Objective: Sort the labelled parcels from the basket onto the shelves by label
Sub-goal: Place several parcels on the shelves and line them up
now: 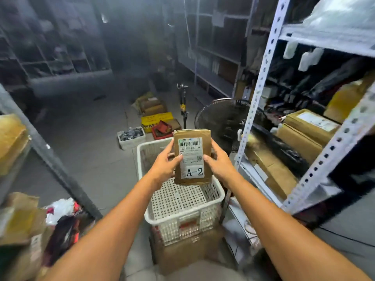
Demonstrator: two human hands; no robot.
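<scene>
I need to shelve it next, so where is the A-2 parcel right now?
In the head view, the A-2 parcel is held upright at centre between the left hand and right hand, above the white basket.

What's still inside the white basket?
The white basket shows bare perforated floor near you. The A-2 parcel, held by left hand and right hand, covers its far end.
</scene>
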